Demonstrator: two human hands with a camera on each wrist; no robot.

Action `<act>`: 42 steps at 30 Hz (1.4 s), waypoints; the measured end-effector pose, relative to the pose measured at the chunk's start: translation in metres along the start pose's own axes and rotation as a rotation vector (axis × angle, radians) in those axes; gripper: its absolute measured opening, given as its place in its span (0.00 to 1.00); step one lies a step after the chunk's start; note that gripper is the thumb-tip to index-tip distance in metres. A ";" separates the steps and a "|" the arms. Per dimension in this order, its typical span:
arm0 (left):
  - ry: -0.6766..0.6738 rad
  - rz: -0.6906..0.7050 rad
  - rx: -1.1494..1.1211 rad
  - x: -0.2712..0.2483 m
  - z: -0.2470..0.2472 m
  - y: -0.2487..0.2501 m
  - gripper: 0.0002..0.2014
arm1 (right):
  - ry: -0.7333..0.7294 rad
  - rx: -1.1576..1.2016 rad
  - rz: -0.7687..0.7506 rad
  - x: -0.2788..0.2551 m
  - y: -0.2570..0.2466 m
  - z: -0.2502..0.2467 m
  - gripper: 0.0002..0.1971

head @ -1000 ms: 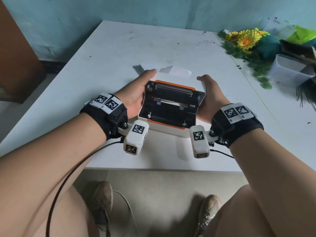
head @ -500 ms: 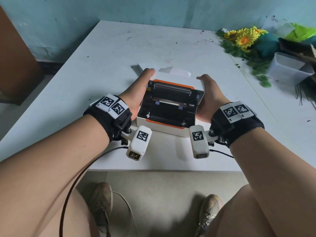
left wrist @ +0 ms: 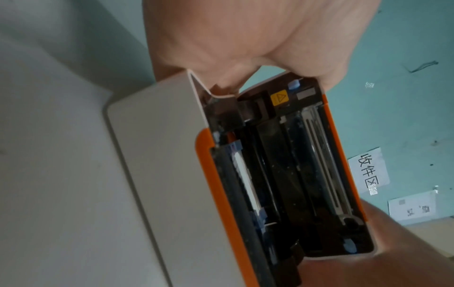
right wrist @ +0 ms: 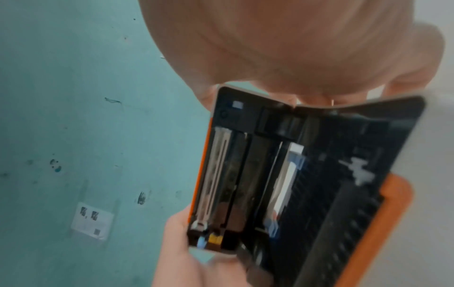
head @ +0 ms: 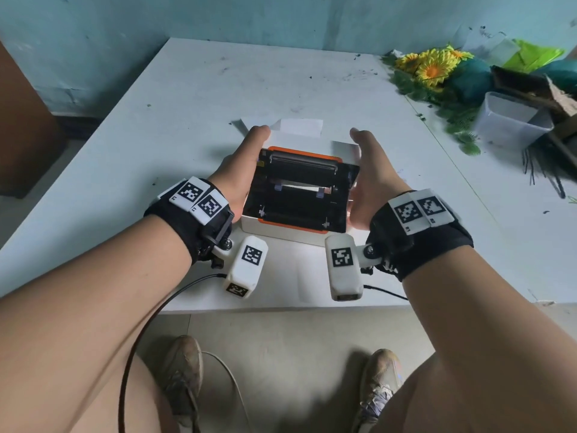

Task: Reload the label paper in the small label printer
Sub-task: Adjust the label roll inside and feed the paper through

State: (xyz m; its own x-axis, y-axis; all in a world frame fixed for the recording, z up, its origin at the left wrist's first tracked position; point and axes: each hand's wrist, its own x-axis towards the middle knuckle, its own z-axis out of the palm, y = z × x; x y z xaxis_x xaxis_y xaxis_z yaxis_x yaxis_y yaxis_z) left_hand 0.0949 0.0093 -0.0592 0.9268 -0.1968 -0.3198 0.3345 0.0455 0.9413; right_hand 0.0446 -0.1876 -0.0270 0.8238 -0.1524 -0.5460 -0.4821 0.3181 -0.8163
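A small white label printer [head: 296,195] with orange trim stands near the table's front edge, its lid swung open and the black inside showing. A thin white paper strip [head: 299,184] lies across the inside. My left hand [head: 243,170] grips the printer's left side, thumb pointing away from me. My right hand [head: 371,176] grips the right side, fingers curled behind the lid's edge. In the left wrist view the printer [left wrist: 270,174] fills the frame below the left hand [left wrist: 245,38]; the right wrist view shows the printer [right wrist: 294,174] under the right hand [right wrist: 294,38]. White label paper [head: 299,126] lies just behind the printer.
Artificial flowers [head: 434,67] and a clear plastic tub [head: 512,120] crowd the table's far right. A brown cabinet [head: 22,126] stands off the table's left. The table's front edge [head: 281,304] runs just under my wrists; a blue wall backs the table.
Both hands stay on the printer's sides. The left hand has slid slightly farther along its side, and the printer has barely shifted.
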 end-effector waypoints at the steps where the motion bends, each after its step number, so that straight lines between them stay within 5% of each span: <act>1: -0.001 -0.008 -0.001 -0.001 0.000 -0.001 0.29 | -0.026 -0.009 -0.001 -0.001 0.003 0.001 0.35; 4: 0.021 -0.021 0.001 -0.001 -0.001 -0.003 0.37 | -0.049 -0.039 -0.049 0.000 0.008 0.004 0.27; 7: 0.014 -0.006 -0.059 -0.005 -0.003 -0.001 0.34 | -0.061 -0.073 -0.091 0.004 0.007 0.005 0.20; 15: -0.031 -0.011 -0.109 -0.007 -0.003 0.004 0.28 | -0.108 -0.093 -0.105 0.014 0.006 0.007 0.21; 21: -0.006 0.020 -0.056 0.000 -0.002 -0.004 0.37 | -0.117 -0.096 -0.095 0.019 0.010 0.004 0.37; 42: 0.023 0.008 -0.028 0.000 0.002 -0.002 0.25 | -0.130 -0.096 -0.126 0.017 0.009 0.004 0.28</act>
State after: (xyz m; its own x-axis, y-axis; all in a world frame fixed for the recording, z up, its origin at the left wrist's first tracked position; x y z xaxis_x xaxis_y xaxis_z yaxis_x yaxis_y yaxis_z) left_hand 0.0943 0.0070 -0.0608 0.9332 -0.1735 -0.3147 0.3311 0.0746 0.9407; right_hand 0.0559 -0.1832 -0.0428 0.9080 -0.0609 -0.4144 -0.3939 0.2123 -0.8943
